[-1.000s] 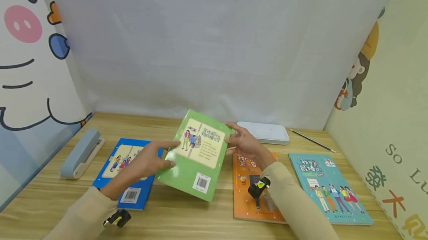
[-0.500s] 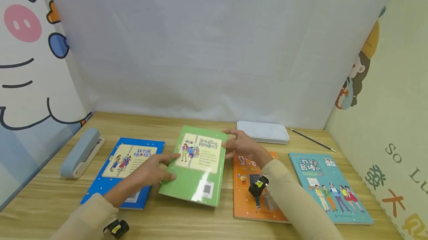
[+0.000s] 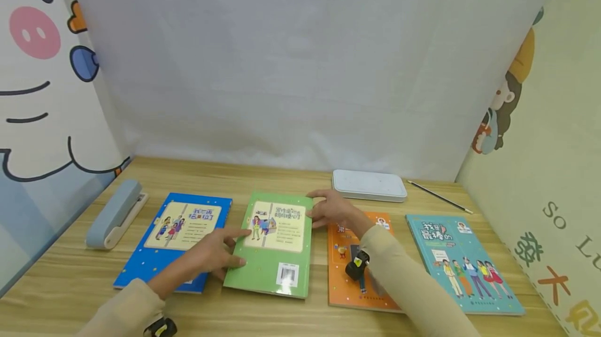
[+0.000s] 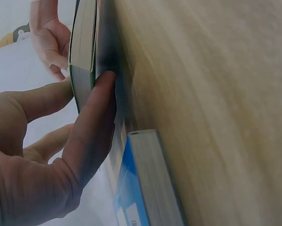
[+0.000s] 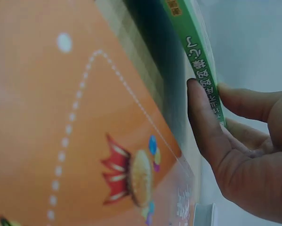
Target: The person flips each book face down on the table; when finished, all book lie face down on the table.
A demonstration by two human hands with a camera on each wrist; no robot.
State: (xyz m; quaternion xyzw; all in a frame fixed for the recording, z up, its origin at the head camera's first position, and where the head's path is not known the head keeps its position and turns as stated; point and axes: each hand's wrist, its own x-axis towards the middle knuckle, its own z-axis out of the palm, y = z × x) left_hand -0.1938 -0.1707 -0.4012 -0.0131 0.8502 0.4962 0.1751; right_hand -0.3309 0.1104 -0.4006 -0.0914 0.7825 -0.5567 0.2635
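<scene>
A green book [image 3: 277, 256], back cover up with a barcode low on the right, lies nearly flat close over the table between both hands. My left hand [image 3: 213, 251] pinches its left edge, thumb on the cover side and a finger beneath, as the left wrist view shows at the page edges [image 4: 83, 44]. Near the top right corner, my right hand [image 3: 334, 209] grips the spine side; in the right wrist view its fingers wrap the lettered spine [image 5: 202, 70]. A blue book [image 3: 141, 269] lies left, partly under my left forearm. To the right, an orange book [image 3: 341, 282] is partly covered by my right arm.
A teal book [image 3: 462, 259] lies at the far right. Behind stand a pale pencil case [image 3: 368, 184] and a thin dark pencil [image 3: 440, 196]. At the left is a blue-grey stapler [image 3: 115, 214]. A pale cloth [image 3: 300, 65] hangs behind the wooden table [image 3: 263, 313].
Both hands have lowered the green book from a tilted, raised pose until it is nearly flat, turning it straighter. The blue book, partly hidden before, shows more of its cover.
</scene>
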